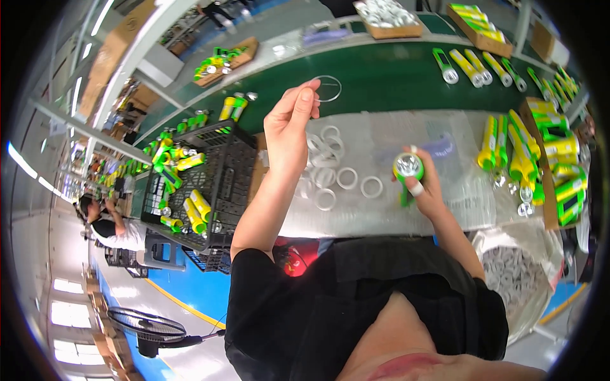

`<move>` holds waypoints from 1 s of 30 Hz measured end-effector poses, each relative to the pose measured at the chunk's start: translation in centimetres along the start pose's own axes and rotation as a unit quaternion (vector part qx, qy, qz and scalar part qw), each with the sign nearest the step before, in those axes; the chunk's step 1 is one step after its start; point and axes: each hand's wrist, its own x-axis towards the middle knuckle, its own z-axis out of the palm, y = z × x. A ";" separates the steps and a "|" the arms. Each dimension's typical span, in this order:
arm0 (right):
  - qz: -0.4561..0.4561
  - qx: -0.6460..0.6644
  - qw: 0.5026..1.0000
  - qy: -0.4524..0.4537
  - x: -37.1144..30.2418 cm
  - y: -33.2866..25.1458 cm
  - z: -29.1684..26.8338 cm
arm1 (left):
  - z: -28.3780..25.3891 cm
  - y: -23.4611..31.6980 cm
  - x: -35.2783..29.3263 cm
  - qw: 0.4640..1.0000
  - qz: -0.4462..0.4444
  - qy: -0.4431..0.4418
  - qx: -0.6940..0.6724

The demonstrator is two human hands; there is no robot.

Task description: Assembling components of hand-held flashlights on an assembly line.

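Between thumb and fingers, my left hand [292, 120] pinches a clear round lens [328, 89] by its edge, raised above the green conveyor belt [381, 70]. My right hand [429, 184] is wrapped round a green flashlight [407, 167], its shiny reflector end facing up. The two hands are well apart. Under and between them, several loose white rings [325, 159] lie on the plastic-covered table [387, 216]. To the right of my right hand, yellow and green flashlights [508, 149] lie in a group, with small clear or silvery pieces [525, 202] close by.
A black crate [232, 171] of flashlights stands at left. Cardboard boxes of flashlights [556, 159] border the right side. Several flashlights [473, 66] lie on the belt, and a box of white parts [389, 18] sits beyond. A sack of grey parts [518, 273] and a fan [149, 324] flank me.
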 end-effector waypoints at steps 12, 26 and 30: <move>-0.025 0.007 1.000 -0.004 -1.4 0.1 1.2 | -8.8 14.6 14.3 0.759 0.440 0.172 0.448; -0.005 -0.017 1.000 0.016 -2.3 0.2 0.7 | -21.5 17.9 29.9 0.542 0.281 0.234 0.756; -0.022 -0.048 0.998 0.031 -2.4 1.3 0.8 | -21.8 17.8 28.5 0.569 0.451 0.245 0.642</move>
